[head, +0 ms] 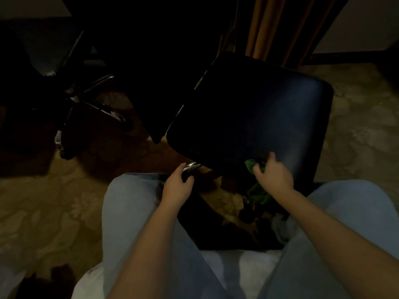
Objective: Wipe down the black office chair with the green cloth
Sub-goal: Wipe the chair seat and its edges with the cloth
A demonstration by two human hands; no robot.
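The lighting is dim. The black office chair [254,117] shows mainly as a dark seat pad; its far edge merges into shadow, and its base is mostly hidden under the pad and behind my arms. 1 dark caster [247,214] is visible below the seat, between my knees. A pale object [282,228] beside my right knee is too dark to make out.

Count: 2 chairs. The second chair [86,100] stands well apart at the upper left; its chrome legs show, but its upper part is lost in darkness. 1 orange curtain [280,24] hangs behind the seat and is cut off at the top edge. A patterned carpet [367,126] covers the floor.

The green cloth [250,166] is at the near edge of the seat pad. My right hand [273,174] grips it, fingers curled, and presses it against the pad. Part of the cloth hangs below my wrist; the rest is hidden under my palm.

My left hand [177,186] is curled round a chrome part [191,166] just under the seat's near corner. I cannot tell whether this part is a lever or a leg. My 2 hands are apart.
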